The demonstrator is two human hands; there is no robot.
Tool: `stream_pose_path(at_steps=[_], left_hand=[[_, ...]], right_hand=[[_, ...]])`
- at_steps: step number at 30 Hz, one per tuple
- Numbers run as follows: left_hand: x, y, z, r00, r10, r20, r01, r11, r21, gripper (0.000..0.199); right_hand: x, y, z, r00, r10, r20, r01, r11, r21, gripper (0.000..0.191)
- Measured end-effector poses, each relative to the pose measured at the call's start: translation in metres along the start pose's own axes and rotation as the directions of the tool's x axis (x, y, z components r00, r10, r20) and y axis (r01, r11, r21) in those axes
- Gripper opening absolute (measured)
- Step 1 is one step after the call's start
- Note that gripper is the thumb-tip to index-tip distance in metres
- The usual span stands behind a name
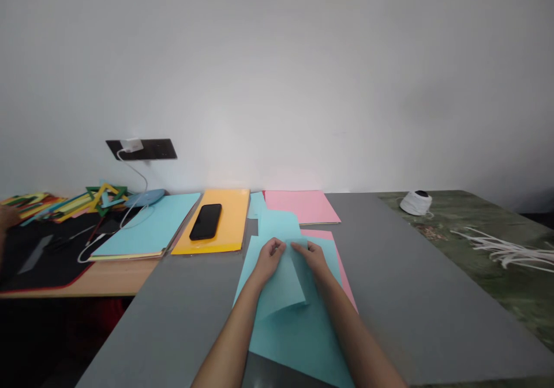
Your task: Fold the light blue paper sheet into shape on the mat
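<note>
Pinching light-blue sheet point(279, 290) in left hand point(267, 259) grip; right hand point(315, 256) fingertips at it, can't tell if pinching. Sheet's over larger blue sheet point(296, 342) on grey desk point(411, 295).

I can read no text, label, brand, number or sign on anything before me, near or far, left or right.
</note>
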State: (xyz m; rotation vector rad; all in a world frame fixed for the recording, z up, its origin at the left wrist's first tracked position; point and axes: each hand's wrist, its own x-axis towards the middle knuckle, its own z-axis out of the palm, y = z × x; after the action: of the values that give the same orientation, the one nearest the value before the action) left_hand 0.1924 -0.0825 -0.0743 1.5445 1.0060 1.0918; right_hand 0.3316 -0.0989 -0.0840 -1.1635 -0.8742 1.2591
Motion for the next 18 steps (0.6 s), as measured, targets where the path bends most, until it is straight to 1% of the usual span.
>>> stream_pose_path(at_steps=[5, 9, 12, 15, 18], left_hand=[[-0.0002, 0.0029, 0.0006, 1.0, -0.008, -0.01, 0.008, 1.0, -0.008, 0.025], [0.0, 0.0044, -0.0002, 0.999, -0.045, -0.002, 0.045, 0.999, -0.027, 0.026], [0.0001, 0.0049, -0.0008, 0.998, -0.061, -0.017, 0.06, 0.998, -0.021, 0.029], [-0.0001, 0.0048, -0.0006, 0.999, -0.046, -0.002, 0.046, 0.999, -0.015, 0.03], [-0.0005, 0.0041, 0.0, 1.0, -0.02, -0.006, 0.02, 1.0, 0.002, 0.03]], right_hand=[[-0.0015, -0.0036, 0.0014, 1.0, 0.024, 0.001, -0.024, 1.0, 0.018, 0.031], [-0.0017, -0.0054, 0.0008, 0.999, -0.041, -0.005, 0.041, 0.998, -0.051, 0.033], [-0.0012, -0.006, -0.0011, 0.996, -0.091, 0.018, 0.093, 0.989, -0.119, 0.033], [-0.0002, -0.0061, -0.0031, 0.992, -0.124, 0.03, 0.127, 0.976, -0.178, 0.033], [0.0006, -0.0053, -0.0033, 0.99, -0.14, 0.015, 0.14, 0.963, -0.23, 0.034]])
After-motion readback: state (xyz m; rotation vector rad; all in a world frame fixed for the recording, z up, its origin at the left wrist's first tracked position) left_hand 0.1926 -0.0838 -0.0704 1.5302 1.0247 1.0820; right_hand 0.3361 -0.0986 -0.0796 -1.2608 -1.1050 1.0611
